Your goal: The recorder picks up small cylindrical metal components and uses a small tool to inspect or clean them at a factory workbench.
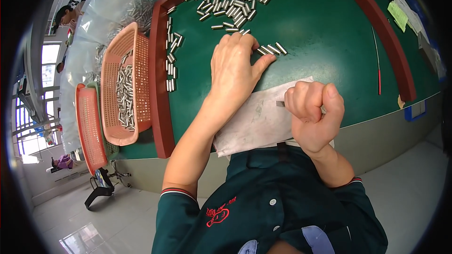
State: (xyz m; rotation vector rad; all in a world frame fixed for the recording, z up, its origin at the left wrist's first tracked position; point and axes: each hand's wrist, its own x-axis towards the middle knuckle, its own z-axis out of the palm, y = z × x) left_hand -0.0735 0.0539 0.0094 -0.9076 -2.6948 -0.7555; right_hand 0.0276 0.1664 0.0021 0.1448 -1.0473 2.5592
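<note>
My left hand (234,63) rests palm down on the green tabletop, thumb spread away from the curled fingers. Its thumb and forefinger lie against a short slanted row of small shiny metal pins (273,48); its other fingertips are hidden. Closed in a fist, my right hand (313,108) is over the stained white cloth (259,117) at the table's near edge. A small dark grey metal piece (280,104) pokes out of its left side; the rest is hidden in the fist. Beyond my left hand lies a loose heap of metal pins (238,2).
Dark red raised rails (162,80) border the work area. Left of it stand a pink basket (141,89) of pins, a red basket (89,127) and clear bags (101,19) of metal parts. A red-handled thin tool (379,82) lies at right. Another person (66,16) sits far left.
</note>
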